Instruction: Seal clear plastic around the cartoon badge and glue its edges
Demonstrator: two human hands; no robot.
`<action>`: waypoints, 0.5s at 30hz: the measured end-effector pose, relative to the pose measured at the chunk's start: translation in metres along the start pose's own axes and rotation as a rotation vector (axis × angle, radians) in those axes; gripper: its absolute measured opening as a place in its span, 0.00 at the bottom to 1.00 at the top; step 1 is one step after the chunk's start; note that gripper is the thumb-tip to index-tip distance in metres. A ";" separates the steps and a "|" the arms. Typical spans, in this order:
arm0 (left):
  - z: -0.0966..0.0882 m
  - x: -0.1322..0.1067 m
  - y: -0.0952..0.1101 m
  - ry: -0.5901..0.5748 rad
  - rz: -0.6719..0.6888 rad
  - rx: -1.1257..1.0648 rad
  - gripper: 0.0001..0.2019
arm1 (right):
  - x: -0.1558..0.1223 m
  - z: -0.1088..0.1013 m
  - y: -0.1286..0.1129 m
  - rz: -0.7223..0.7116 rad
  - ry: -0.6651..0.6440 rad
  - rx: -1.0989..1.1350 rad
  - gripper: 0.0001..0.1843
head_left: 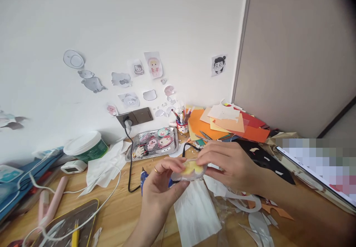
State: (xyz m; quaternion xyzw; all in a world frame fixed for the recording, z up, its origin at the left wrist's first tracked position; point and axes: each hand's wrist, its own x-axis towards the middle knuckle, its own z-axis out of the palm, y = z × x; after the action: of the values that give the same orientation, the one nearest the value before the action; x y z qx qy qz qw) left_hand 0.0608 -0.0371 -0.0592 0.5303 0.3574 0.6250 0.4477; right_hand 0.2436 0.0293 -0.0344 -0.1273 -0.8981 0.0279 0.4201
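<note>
Between my two hands, above the wooden table, is a small rounded piece with a clear or whitish rim and yellow patches [191, 169]. My left hand [161, 182], with a ring on one finger, pinches its left side between thumb and fingers. From the right, my right hand [230, 162] holds the opposite edge, its fingertips on the yellow part. Fingers cover some of the piece, so its full shape is hidden. Below it lies a white sheet of tissue or paper [196, 213]. A blue tool, perhaps a glue gun [143, 180], is partly hidden behind my left hand.
A metal tray [130, 157] bears several cartoon cutouts. Behind are a pen cup [182, 126] and coloured paper [236, 124]. Plastic and paper scraps [257, 224] lie right, near a tablet-like screen [314, 173]. At left are a white-lidded tub [83, 143], yellow tweezers [75, 234] and cables.
</note>
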 end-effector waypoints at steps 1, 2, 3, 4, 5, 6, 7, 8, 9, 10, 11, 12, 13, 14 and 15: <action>0.001 -0.001 0.001 -0.001 0.017 0.038 0.09 | 0.000 -0.001 -0.002 -0.023 0.001 -0.036 0.01; 0.001 -0.002 0.001 -0.005 0.032 0.068 0.10 | -0.001 -0.001 -0.004 -0.048 -0.002 -0.068 0.01; 0.002 -0.003 0.002 -0.009 0.042 0.096 0.09 | -0.002 -0.002 -0.005 -0.067 -0.009 -0.098 0.01; 0.003 -0.003 0.003 -0.013 0.055 0.118 0.08 | -0.002 -0.003 -0.007 -0.077 -0.020 -0.126 0.01; 0.003 -0.004 0.004 -0.012 0.068 0.140 0.08 | -0.002 -0.003 -0.009 -0.082 -0.035 -0.156 0.02; 0.004 -0.004 0.005 -0.007 0.083 0.161 0.08 | -0.003 -0.004 -0.011 -0.084 -0.053 -0.185 0.03; 0.005 -0.004 0.006 0.000 0.100 0.184 0.08 | -0.002 -0.004 -0.013 -0.085 -0.069 -0.214 0.04; 0.005 -0.004 0.007 0.009 0.117 0.207 0.07 | -0.002 -0.005 -0.014 -0.088 -0.084 -0.242 0.05; 0.006 -0.004 0.008 0.016 0.134 0.226 0.07 | -0.002 -0.005 -0.016 -0.093 -0.088 -0.268 0.05; 0.006 -0.005 0.008 0.020 0.151 0.235 0.07 | -0.001 -0.005 -0.017 -0.102 -0.078 -0.288 0.06; 0.006 -0.005 0.008 0.024 0.167 0.236 0.07 | 0.000 -0.005 -0.018 -0.111 -0.059 -0.300 0.05; 0.006 -0.005 0.008 0.024 0.183 0.233 0.07 | 0.000 -0.005 -0.018 -0.120 -0.033 -0.304 0.06; 0.006 -0.006 0.008 0.023 0.198 0.233 0.08 | 0.001 -0.005 -0.018 -0.132 -0.004 -0.303 0.06; 0.006 -0.007 0.007 0.018 0.218 0.237 0.09 | 0.001 -0.005 -0.017 -0.142 0.022 -0.297 0.06; 0.006 -0.008 0.007 0.014 0.239 0.244 0.10 | 0.002 -0.005 -0.016 -0.144 0.042 -0.290 0.07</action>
State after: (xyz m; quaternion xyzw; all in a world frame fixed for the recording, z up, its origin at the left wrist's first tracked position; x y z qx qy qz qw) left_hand 0.0655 -0.0470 -0.0542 0.6152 0.3680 0.6295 0.2998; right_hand 0.2431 0.0141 -0.0275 -0.1228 -0.8904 -0.1350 0.4170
